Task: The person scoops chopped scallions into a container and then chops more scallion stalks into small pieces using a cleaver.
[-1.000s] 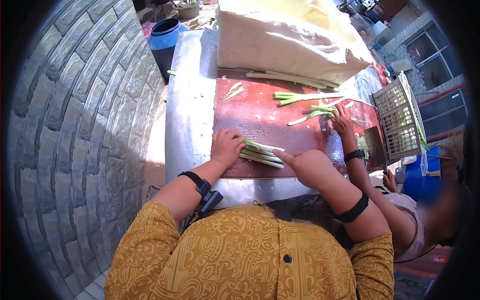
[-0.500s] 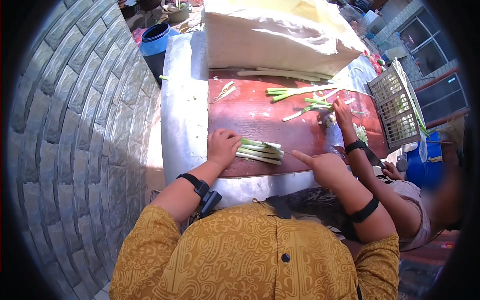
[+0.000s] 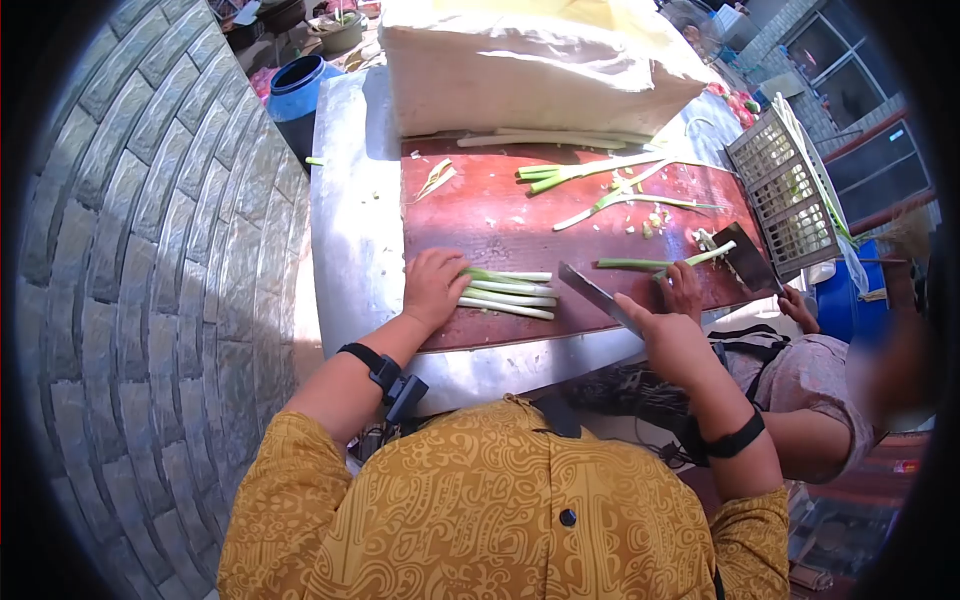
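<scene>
My left hand is closed around the green ends of several scallions, pressing the bundle flat on the red board. Their white ends point right and lie roughly even. In my right hand is a kitchen knife, gripped by its handle. Its blade slants up and left, and its tip is a little to the right of the white ends, apart from them.
At right, a co-worker's hand holds a scallion and the other hand a cleaver. More scallions lie across the red board. A large white block and a plastic crate stand behind.
My right hand has shifted slightly right and the knife blade has turned into view, away from the bundle. The co-worker's hand has come nearer with a scallion, and their cleaver is now over the board.
</scene>
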`<state>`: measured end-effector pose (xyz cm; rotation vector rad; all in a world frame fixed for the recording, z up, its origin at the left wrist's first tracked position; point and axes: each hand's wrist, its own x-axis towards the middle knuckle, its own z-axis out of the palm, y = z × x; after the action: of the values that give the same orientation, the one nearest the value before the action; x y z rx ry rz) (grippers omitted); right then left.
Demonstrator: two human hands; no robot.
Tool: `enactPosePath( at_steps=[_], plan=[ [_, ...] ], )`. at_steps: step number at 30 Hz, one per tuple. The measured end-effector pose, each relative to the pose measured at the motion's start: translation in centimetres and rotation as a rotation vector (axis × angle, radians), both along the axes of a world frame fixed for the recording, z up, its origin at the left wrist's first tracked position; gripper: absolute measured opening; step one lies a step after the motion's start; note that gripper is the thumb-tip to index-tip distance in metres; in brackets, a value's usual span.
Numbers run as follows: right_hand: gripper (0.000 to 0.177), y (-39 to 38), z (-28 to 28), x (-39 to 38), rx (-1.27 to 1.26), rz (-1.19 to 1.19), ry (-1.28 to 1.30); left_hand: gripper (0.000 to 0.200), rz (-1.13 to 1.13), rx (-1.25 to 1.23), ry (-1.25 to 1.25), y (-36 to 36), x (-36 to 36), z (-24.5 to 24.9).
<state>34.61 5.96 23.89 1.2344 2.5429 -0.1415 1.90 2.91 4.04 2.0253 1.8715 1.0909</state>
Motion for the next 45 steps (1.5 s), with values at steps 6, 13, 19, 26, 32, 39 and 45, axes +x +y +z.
enactPosePath(
  at_steps=[6,13,19,26,32,39,45],
  plan=[
    [0.070,-0.2,0.5,-2.7,-0.166,-0.050,0.194,0.024,-0.322,-0.164,0.031,-0.2,-0.8,1.6],
    [0.070,0.4,-1.0,-5.4,-0.180,0.052,0.140,0.031,-0.292,-0.236,-0.032,-0.3,-0.7,-0.2],
    [0.071,1.0,-1.4,-6.7,-0.191,0.105,0.094,0.034,-0.285,-0.253,-0.100,-0.3,-0.9,-0.3],
    [0.071,1.4,-0.9,-7.4,-0.181,0.144,0.053,0.034,-0.274,-0.237,-0.119,-0.1,-0.9,-0.6],
    [0.070,1.7,-1.0,-8.3,-0.164,0.198,0.008,0.032,-0.254,-0.222,-0.139,0.0,-0.8,-0.9],
    [0.067,2.0,-1.2,-8.3,-0.151,0.225,-0.020,0.030,-0.241,-0.233,-0.136,0.1,-0.8,-1.0],
    [0.066,1.2,0.7,-7.7,-0.122,0.236,-0.148,0.030,-0.248,-0.244,-0.114,0.0,-0.7,-0.6]
  ],
)
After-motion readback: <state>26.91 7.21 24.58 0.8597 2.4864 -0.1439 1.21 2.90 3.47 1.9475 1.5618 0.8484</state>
